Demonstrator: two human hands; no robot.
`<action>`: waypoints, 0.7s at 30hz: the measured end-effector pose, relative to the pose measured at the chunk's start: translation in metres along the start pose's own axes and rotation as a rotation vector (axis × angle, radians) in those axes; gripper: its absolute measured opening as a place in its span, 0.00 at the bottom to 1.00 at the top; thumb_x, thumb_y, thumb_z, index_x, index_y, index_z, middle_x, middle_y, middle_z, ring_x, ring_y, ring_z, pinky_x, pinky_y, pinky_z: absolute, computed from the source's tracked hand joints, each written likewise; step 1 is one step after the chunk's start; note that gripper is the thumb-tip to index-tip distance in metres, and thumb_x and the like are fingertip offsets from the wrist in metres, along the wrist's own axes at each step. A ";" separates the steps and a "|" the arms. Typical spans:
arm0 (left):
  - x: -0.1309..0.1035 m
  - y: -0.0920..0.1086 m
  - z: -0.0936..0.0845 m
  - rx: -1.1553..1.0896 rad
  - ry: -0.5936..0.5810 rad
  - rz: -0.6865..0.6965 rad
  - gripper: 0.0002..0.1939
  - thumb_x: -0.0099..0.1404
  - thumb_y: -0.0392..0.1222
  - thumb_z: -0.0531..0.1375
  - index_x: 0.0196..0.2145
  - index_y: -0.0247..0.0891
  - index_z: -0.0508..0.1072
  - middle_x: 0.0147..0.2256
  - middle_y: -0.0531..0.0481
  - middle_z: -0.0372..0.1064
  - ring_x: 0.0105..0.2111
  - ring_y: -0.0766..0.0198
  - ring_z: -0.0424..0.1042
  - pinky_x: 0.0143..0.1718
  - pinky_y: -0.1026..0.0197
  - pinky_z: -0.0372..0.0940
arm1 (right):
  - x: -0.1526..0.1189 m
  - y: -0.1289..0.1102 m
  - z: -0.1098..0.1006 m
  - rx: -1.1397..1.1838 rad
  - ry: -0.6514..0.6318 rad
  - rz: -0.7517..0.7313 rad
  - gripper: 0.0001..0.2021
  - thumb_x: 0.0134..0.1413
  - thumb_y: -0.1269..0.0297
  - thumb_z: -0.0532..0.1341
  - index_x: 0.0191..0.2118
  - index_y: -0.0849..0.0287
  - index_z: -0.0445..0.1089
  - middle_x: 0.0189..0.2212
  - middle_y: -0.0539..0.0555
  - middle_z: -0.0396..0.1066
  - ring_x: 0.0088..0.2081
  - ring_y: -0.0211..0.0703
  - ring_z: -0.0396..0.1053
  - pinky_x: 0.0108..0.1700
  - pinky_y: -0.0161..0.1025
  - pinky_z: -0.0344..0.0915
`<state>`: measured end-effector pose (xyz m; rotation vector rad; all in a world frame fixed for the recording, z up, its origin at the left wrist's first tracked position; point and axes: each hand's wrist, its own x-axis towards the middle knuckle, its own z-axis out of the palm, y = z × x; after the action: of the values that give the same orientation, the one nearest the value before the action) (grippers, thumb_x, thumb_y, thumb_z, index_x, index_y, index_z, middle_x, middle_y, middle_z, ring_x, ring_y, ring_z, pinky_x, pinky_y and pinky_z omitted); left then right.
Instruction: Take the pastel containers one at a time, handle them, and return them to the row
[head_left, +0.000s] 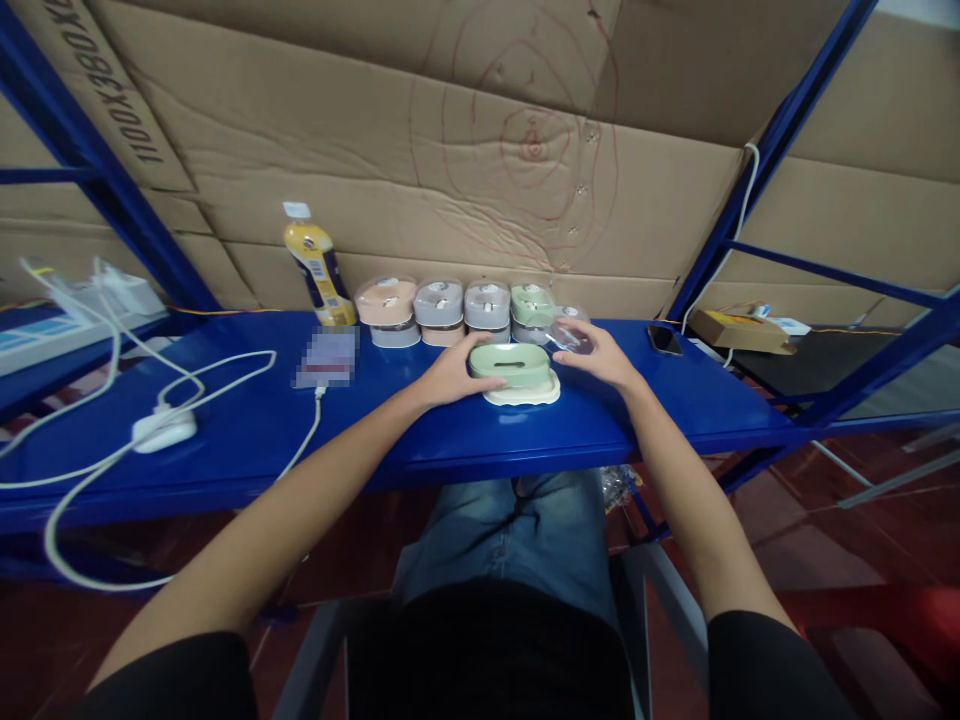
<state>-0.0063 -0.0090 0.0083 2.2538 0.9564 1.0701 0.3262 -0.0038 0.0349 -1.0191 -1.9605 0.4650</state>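
Observation:
A green oval box (510, 366) with a slot in its top rests on a cream scalloped piece (523, 395) near the front of the blue table. My left hand (463, 371) grips the box's left end, thumb in front and fingers behind. To the right of the box, my right hand (598, 357) has thumb and fingers apart, its fingers over a clear lid (572, 332); whether it grips the lid is hard to tell. Behind stand stacked boxes with clear covers, among them a pink one (387, 302), a grey one (439, 300) and a green one (532, 305).
A yellow bottle (319, 270) and a blurred-out device (328, 358) with a cable are at the left. White cables and an adapter (163, 428) lie farther left. A phone (664, 340) lies at the right, near a cardboard box (739, 330). Cardboard (337, 130) backs the table.

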 end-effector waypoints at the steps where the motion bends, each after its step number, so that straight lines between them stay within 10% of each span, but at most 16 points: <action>1: -0.001 0.002 0.004 -0.033 -0.020 0.006 0.49 0.56 0.61 0.77 0.68 0.40 0.67 0.67 0.37 0.71 0.66 0.40 0.72 0.69 0.39 0.66 | 0.000 -0.006 0.003 0.024 -0.056 -0.053 0.41 0.47 0.38 0.78 0.65 0.50 0.78 0.65 0.60 0.77 0.66 0.63 0.73 0.71 0.63 0.65; 7: 0.000 0.005 0.022 -0.151 -0.065 0.013 0.60 0.49 0.57 0.81 0.73 0.38 0.61 0.67 0.29 0.70 0.67 0.34 0.72 0.69 0.33 0.65 | 0.007 -0.030 0.027 -0.025 -0.330 -0.235 0.41 0.46 0.41 0.80 0.65 0.49 0.78 0.63 0.59 0.78 0.65 0.63 0.73 0.72 0.62 0.65; 21: 0.001 0.015 0.022 0.055 -0.120 0.022 0.65 0.49 0.55 0.80 0.77 0.40 0.55 0.69 0.30 0.67 0.69 0.30 0.69 0.68 0.32 0.66 | 0.013 -0.033 0.026 -0.107 -0.408 -0.206 0.40 0.47 0.42 0.79 0.66 0.46 0.77 0.62 0.57 0.78 0.62 0.63 0.76 0.69 0.62 0.69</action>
<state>0.0174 -0.0199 0.0059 2.3489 0.9238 0.9166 0.2846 -0.0115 0.0478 -0.8191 -2.4481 0.4840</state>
